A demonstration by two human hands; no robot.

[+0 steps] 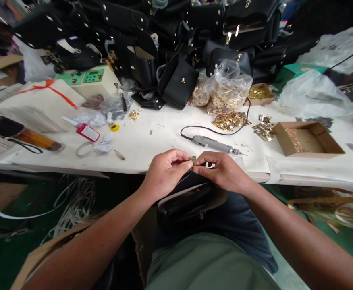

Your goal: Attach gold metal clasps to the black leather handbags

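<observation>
Between my fingertips is a small gold metal clasp piece (pixel 192 160), held at the table's front edge. My left hand (pixel 167 171) pinches it from the left, thumb and forefinger closed. From the other side, the closed thumb and forefinger of my right hand (pixel 219 169) grip it too. Below both hands a black handbag (pixel 194 201) rests on my lap, its mouth open toward me. How the clasp meets the bag's flap is hidden by my fingers. Just beyond the hands a grey electric screwdriver (pixel 214 143) lies on the white table (pixel 152 153).
Gold fittings (pixel 229 121) lie heaped before a plastic bag of fittings (pixel 226 92). A cardboard box (pixel 311 139) with small screws stands right. Black handbags (pixel 179 80) crowd the back. Left are a red bottle (pixel 87 132), an amber drink bottle (pixel 34 137) and a control box (pixel 88 80).
</observation>
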